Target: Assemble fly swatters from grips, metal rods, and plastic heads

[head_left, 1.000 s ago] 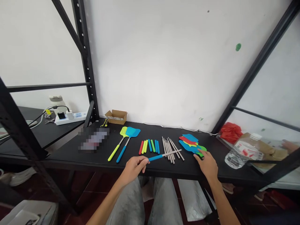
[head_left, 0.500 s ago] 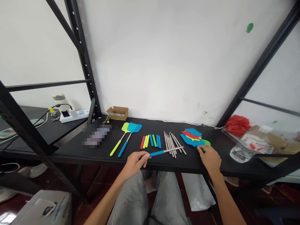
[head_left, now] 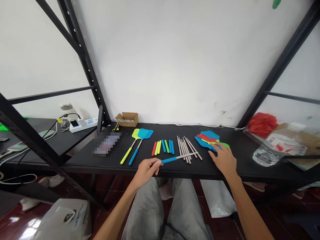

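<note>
The left hand (head_left: 146, 170) pinches the blue-handled rod (head_left: 178, 157) at the near end of its blue sleeve, fingers pressed together around it. The rod runs right and slightly away, its bare metal end lying across the bundle of metal rods (head_left: 186, 147) on the black counter (head_left: 82, 156). The hand itself sits at the counter's front edge, just past it.

The right hand (head_left: 224, 159) rests palm down with its grip spread, fingertips touching the near edge of the stack of swatter heads (head_left: 207, 139). That stack is layered blue, red, yellow and green, with a green piece sticking out at its right side just beyond the fingers. Whether the fingers have hold of any piece cannot be told.

Between the hands, left of the metal rods, lies a row of loose coloured handle sleeves (head_left: 163, 146) in red, yellow, blue and green, side by side. Further left are 2 finished swatters, the yellow swatter (head_left: 130, 147) and the blue swatter (head_left: 140, 145), lying next to each other with their heads overlapping. A small cardboard box (head_left: 127, 118) stands at the back by the wall. A plastic water bottle (head_left: 275, 150) lies on its side on the neighbouring surface to the right, with a red bag (head_left: 261, 124) behind it.
</note>
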Action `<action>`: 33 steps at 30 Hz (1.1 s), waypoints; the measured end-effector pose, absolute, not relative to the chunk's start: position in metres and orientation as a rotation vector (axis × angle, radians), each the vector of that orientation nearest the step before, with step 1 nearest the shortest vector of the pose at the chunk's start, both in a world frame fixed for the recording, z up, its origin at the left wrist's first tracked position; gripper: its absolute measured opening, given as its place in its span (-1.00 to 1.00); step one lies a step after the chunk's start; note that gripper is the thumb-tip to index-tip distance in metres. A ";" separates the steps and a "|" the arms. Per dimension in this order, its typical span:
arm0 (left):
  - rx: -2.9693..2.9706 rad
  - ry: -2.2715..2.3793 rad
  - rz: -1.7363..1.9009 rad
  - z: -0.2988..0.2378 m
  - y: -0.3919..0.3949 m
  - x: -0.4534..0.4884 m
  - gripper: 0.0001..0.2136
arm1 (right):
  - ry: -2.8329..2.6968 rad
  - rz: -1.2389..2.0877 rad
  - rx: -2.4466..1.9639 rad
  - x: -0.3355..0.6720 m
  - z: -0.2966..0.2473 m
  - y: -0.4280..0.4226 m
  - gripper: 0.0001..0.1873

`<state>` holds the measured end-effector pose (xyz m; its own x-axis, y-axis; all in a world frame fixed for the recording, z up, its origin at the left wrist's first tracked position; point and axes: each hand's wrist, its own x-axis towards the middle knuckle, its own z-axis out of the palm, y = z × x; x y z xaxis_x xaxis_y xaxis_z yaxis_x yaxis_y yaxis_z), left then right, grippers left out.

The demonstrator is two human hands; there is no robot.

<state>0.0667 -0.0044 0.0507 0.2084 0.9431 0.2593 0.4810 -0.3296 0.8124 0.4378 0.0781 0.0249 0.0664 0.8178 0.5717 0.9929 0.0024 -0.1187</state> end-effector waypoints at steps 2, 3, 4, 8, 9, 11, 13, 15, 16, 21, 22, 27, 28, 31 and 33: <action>1.916 1.304 1.030 0.051 -0.004 0.067 -0.52 | -1.895 -0.455 -1.808 0.438 0.024 0.079 -0.65; 1.920 1.300 1.034 0.051 -0.004 0.067 -0.52 | -1.914 -0.429 -1.806 0.439 0.024 0.080 -0.66; 1.923 1.297 1.038 0.051 -0.004 0.067 -0.52 | -1.912 -0.403 -1.818 0.440 0.023 0.081 -0.67; 1.924 1.291 1.056 0.053 -0.005 0.067 -0.53 | -1.852 -0.390 -1.867 0.443 0.020 0.083 -0.72; 1.926 1.292 1.061 0.053 -0.005 0.067 -0.52 | -1.839 -0.401 -1.865 0.443 0.019 0.083 -0.73; 1.928 1.297 1.069 0.053 -0.006 0.067 -0.50 | -1.812 -0.422 -1.853 0.442 0.016 0.082 -0.73; 1.929 1.302 1.063 0.052 -0.006 0.067 -0.48 | -1.792 -0.447 -1.842 0.442 0.015 0.081 -0.70; 1.924 1.305 1.048 0.052 -0.005 0.067 -0.48 | -1.786 -0.491 -1.822 0.442 0.014 0.080 -0.67; 1.921 1.303 1.045 0.051 -0.005 0.067 -0.48 | -1.795 -0.516 -1.807 0.442 0.013 0.080 -0.65; 1.922 1.279 1.030 0.049 -0.003 0.066 -0.51 | -1.892 -0.516 -1.771 0.447 0.012 0.083 -0.59; 1.924 1.279 1.030 0.049 -0.003 0.066 -0.51 | -1.888 -0.500 -1.776 0.447 0.012 0.083 -0.60; 1.933 1.272 1.059 0.050 -0.004 0.066 -0.50 | -1.798 -0.468 -1.752 0.442 0.015 0.079 -0.66; 1.931 1.273 1.058 0.050 -0.004 0.066 -0.50 | -1.770 -0.470 -1.733 0.441 0.017 0.078 -0.67; 1.917 1.281 1.043 0.049 -0.003 0.065 -0.51 | -1.668 -0.481 -1.652 0.439 0.020 0.075 -0.65; 1.912 1.276 1.042 0.048 -0.002 0.065 -0.51 | -1.598 -0.490 -1.589 0.439 0.022 0.073 -0.63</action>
<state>0.0647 -0.0021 0.0477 0.2267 0.9344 0.2749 0.4559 -0.3512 0.8178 0.4392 0.0734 0.0217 0.1225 0.6402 0.7584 0.9553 0.1310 -0.2649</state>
